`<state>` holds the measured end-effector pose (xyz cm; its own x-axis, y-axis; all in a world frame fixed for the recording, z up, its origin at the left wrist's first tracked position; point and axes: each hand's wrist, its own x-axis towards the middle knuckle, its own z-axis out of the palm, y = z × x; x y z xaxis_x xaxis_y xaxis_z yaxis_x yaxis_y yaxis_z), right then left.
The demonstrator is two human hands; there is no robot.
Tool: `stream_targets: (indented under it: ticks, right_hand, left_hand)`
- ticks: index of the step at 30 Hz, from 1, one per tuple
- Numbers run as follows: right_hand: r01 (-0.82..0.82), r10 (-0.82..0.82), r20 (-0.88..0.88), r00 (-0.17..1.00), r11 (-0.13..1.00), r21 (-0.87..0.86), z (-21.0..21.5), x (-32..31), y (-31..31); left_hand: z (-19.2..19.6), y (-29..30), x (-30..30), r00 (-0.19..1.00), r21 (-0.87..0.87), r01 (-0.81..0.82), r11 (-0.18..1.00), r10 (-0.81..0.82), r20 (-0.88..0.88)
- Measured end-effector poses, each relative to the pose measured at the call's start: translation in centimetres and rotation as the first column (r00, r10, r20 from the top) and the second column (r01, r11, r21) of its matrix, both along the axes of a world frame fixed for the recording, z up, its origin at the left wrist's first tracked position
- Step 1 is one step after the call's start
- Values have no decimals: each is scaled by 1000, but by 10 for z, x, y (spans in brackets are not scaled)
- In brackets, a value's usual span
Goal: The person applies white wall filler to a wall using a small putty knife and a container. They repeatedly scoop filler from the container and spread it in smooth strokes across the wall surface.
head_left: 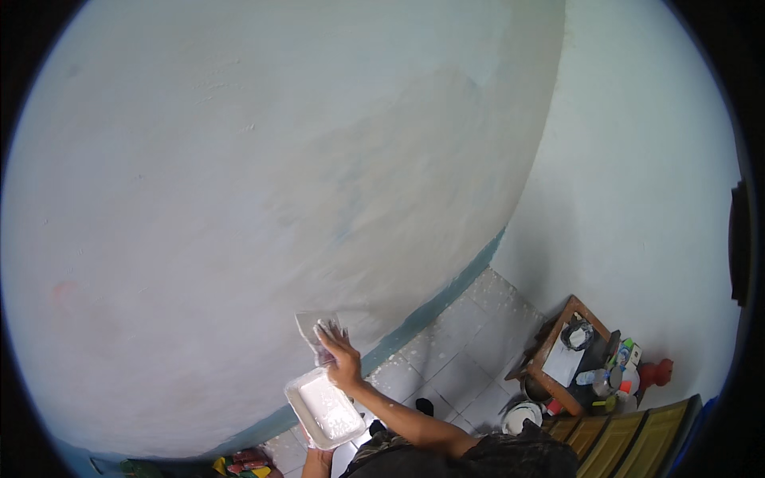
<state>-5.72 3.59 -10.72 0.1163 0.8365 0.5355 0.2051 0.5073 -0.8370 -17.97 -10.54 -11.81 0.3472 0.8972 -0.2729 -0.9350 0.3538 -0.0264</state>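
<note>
My right hand [339, 358] presses a flat, pale putty scraper [307, 322] against the lower part of the wall [239, 207], with white smears on the fingers. Just below it, my left hand [316, 458] supports a white rectangular tray [293, 395] from underneath; most of its fingers are hidden by the tray. White putty [328, 406] coats the tray's inside. Around the scraper the wall is patchy, with greyish-beige areas over pale blue.
A teal band [434, 307] edges the wall above the white-spotted tile floor [462, 358]. At right stands a wooden small table [550, 338] bearing bottles and containers. Near it are a white bucket [522, 416] and a yellow-brown slatted piece [629, 438]. Colourful bundles [243, 462] lie at the lower left.
</note>
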Motion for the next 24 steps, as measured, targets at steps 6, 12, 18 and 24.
stream_targets:
  ticks: [6, 12, 18, 24]
  right_hand:
    - [89, -328, -519, 790, 898, -432, -87, 67, 34]
    - [-114, -319, -888, 331, 921, -373, -82, 134, 0]
    - [-124, -429, -823, 373, 856, -503, -82, 126, -85]
    - [-44, -381, -818, 431, 897, -440, -51, 106, -132]
  left_hand:
    - [-30, 1, -36, 996, 23, 87, 996, -87, -2]
    - [-57, -5, -69, 995, 42, 99, 994, -99, -10]
    - [-51, -9, -77, 987, 158, 154, 975, -147, -57]
    - [-43, -4, -75, 969, 266, 243, 933, -221, -108]
